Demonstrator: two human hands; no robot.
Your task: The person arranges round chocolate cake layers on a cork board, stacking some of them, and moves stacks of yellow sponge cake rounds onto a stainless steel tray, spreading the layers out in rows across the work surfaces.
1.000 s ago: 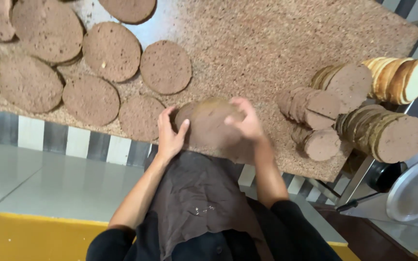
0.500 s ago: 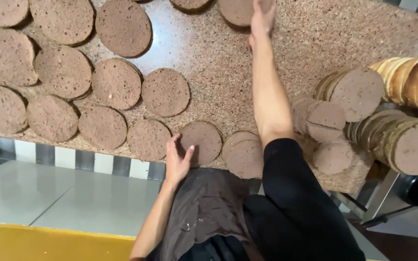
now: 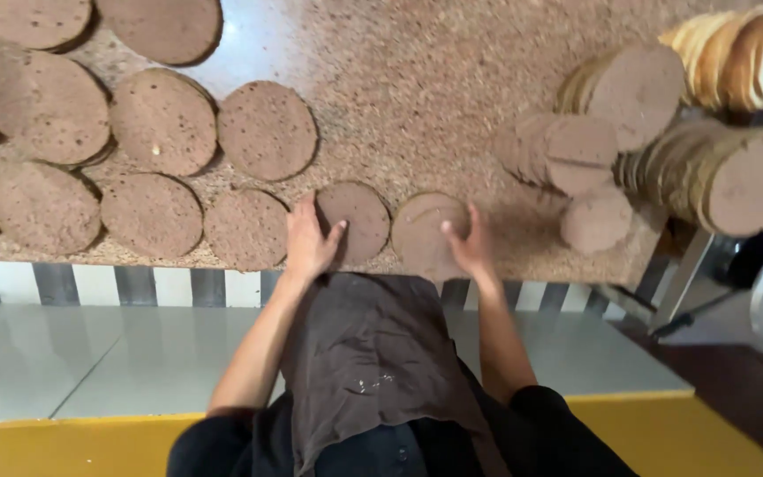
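Along the near edge of the speckled brown stone counter (image 3: pixel 417 97), the left hand (image 3: pixel 309 243) is lying flat, fingers spread, gripping nothing, its fingertips touching a round flat brown disc (image 3: pixel 359 219). Just right of those fingers, the right hand (image 3: pixel 468 249) is resting open on a second round brown disc (image 3: pixel 426 231), fingers loosely splayed over its edge.

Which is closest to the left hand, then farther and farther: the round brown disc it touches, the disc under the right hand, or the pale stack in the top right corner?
1. Left hand touches brown disc.
2. Disc under right hand, to the right.
3. Pale stack, far top right corner.
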